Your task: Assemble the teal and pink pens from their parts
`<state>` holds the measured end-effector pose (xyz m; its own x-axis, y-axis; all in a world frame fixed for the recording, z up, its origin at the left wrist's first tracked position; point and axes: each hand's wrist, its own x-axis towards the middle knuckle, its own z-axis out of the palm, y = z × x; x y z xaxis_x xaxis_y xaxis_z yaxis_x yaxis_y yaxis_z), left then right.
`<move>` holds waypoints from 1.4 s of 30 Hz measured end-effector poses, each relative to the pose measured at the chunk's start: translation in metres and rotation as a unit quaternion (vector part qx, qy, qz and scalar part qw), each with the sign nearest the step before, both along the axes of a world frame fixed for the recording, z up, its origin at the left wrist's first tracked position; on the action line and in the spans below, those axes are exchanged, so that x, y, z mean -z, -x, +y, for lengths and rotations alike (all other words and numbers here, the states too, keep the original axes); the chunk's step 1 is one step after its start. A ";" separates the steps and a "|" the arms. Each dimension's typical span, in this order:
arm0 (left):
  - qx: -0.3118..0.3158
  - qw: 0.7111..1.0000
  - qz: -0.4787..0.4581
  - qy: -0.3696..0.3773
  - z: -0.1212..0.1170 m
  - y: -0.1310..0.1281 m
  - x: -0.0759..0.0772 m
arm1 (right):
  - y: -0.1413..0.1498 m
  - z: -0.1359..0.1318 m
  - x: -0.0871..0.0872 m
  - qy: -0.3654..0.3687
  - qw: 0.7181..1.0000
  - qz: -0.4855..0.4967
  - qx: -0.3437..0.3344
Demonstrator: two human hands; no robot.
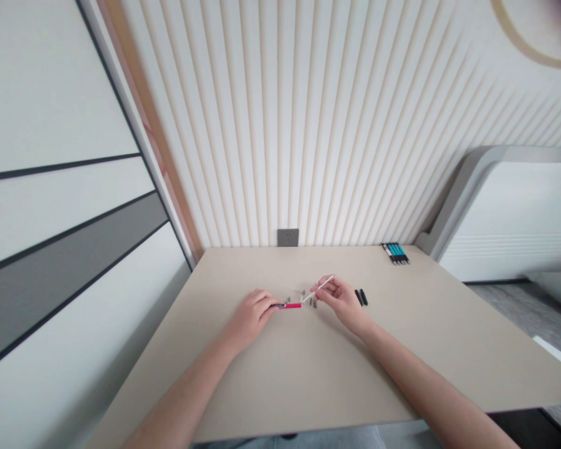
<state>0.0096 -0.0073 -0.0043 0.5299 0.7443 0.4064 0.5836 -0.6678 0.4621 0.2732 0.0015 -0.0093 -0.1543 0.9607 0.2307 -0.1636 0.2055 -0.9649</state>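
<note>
My left hand (251,318) is shut around the dark end of a pink pen barrel (290,305), which lies almost level just above the tabletop. My right hand (340,300) pinches a thin white pen refill (318,289) at its far end, with the refill's tip slanting down towards the pink barrel. The refill and barrel are close, but I cannot tell if they touch. Several small grey pen parts (303,297) lie on the table between my hands. Two black pen pieces (361,297) lie just right of my right hand.
The beige table (280,374) stands against a ribbed white wall with a grey socket (287,237). Several teal-and-black pens (395,253) lie side by side at its far right corner. A white panelled wall runs along the left.
</note>
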 end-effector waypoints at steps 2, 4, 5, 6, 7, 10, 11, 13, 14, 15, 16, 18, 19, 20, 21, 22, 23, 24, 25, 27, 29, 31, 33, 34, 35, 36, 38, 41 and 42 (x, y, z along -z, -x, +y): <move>0.002 1.000 -0.008 0.001 0.000 0.000 0.000 | 0.001 -0.002 -0.001 -0.003 1.000 -0.006 -0.011; 0.001 1.000 -0.011 0.003 -0.001 0.000 0.000 | 0.002 -0.002 0.000 0.000 1.000 -0.011 -0.022; 0.001 1.000 -0.010 0.004 -0.001 -0.001 -0.001 | 0.003 -0.002 0.001 0.004 1.000 -0.013 -0.027; 0.001 1.000 -0.008 0.004 -0.001 -0.001 -0.001 | 0.004 -0.002 0.003 0.007 0.999 -0.012 -0.031; 0.001 1.000 -0.006 0.005 -0.001 -0.001 -0.001 | 0.004 -0.002 0.006 0.011 0.999 -0.010 -0.035; -0.002 1.000 0.000 0.004 0.000 -0.001 -0.001 | 0.006 -0.001 0.012 0.011 0.999 -0.006 -0.041; -0.006 1.000 0.002 0.003 0.000 -0.001 0.000 | 0.006 -0.001 0.013 0.008 0.999 -0.007 -0.037; -0.017 1.000 0.005 0.000 0.001 0.000 0.001 | 0.005 0.000 0.013 0.002 1.000 -0.005 -0.025; -0.023 1.000 0.005 -0.002 0.001 0.000 0.001 | 0.004 0.000 0.012 0.001 1.000 -0.002 -0.019; -0.026 1.000 0.004 -0.002 0.001 0.000 0.001 | 0.003 0.001 0.010 0.000 1.000 0.003 -0.014; -0.028 1.000 0.002 -0.003 0.001 0.000 0.001 | 0.002 0.001 0.008 0.001 1.000 0.009 -0.011; -0.025 1.000 -0.001 -0.002 0.001 0.000 0.001 | 0.000 0.001 0.006 0.004 1.000 0.014 -0.009; -0.023 1.000 -0.002 -0.002 0.000 0.000 0.001 | 0.000 0.001 0.005 0.005 1.000 0.014 -0.010; -0.021 1.000 -0.003 -0.002 0.000 -0.001 0.000 | 0.000 0.000 0.004 0.007 1.000 0.012 -0.013; -0.019 1.000 -0.004 -0.002 0.000 -0.001 0.000 | 0.000 0.000 0.004 0.009 1.000 0.010 -0.017; -0.017 1.000 -0.006 -0.003 0.000 -0.001 0.000 | 0.001 0.000 0.004 0.012 1.000 0.007 -0.020; -0.016 1.000 -0.007 -0.004 0.000 -0.001 0.000 | 0.002 -0.001 0.005 0.014 1.000 0.004 -0.021; -0.016 1.000 -0.008 -0.004 0.000 -0.001 0.000 | 0.003 -0.001 0.006 0.016 1.000 0.001 -0.021; -0.015 1.000 -0.009 -0.005 -0.001 -0.001 0.000 | 0.004 -0.002 0.007 0.017 1.000 -0.003 -0.022; -0.012 1.000 -0.007 -0.005 -0.001 -0.002 -0.001 | 0.006 -0.003 0.008 0.013 0.999 -0.028 -0.030; -0.006 1.000 -0.002 -0.003 -0.001 -0.002 -0.002 | 0.007 -0.005 0.009 -0.004 0.995 -0.078 -0.055; -0.003 1.000 0.002 -0.004 -0.001 -0.001 -0.002 | 0.008 -0.006 0.010 -0.019 0.987 -0.132 -0.093; -0.007 1.000 -0.001 -0.006 0.000 -0.001 -0.001 | 0.006 -0.006 0.010 -0.017 0.979 -0.170 -0.115; -0.011 1.000 -0.004 -0.008 0.001 0.000 -0.001 | 0.005 -0.006 0.011 -0.016 0.976 -0.184 -0.112; -0.016 1.000 -0.006 -0.009 0.002 0.000 0.000 | 0.003 -0.005 0.011 -0.019 0.975 -0.198 -0.098; -0.019 1.000 -0.008 -0.009 0.002 0.001 0.000 | 0.002 -0.004 0.012 -0.026 0.974 -0.212 -0.079; -0.024 1.000 -0.011 -0.008 0.003 0.001 0.001 | -0.002 -0.002 0.012 -0.049 0.969 -0.238 -0.036; -0.024 1.000 -0.012 -0.006 0.003 0.001 0.002 | -0.004 0.000 0.011 -0.074 0.956 -0.284 0.000; -0.020 1.000 -0.011 -0.005 0.002 0.001 0.002 | -0.004 0.000 0.011 -0.076 0.951 -0.300 0.005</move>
